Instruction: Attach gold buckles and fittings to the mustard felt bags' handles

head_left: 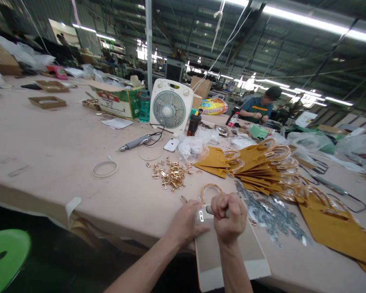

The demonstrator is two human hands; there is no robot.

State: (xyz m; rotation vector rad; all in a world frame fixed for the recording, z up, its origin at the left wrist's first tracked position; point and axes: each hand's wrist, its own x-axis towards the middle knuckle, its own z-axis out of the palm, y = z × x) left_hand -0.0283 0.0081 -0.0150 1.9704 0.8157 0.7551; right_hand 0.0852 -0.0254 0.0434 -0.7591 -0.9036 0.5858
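Tool (pixel 209 210) mostly hidden inside right hand (pixel 230 219); green stool (pixel 6 256) cut by edge

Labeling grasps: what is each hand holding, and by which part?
Right hand is fisted around the handle of a grey tool; its tip is hidden. Left hand grips nothing, just rests on the left edge of the beige bag panel.

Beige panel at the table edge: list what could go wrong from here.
1. The right hand grips a grey tool pressed at the metal fitting, right beside the left hand. A slip could jab those fingers.
2. The beige panel overhangs the edge of the table, so it might tip or slide under pressure.
3. The loose gold clip near the left hand could get knocked off.
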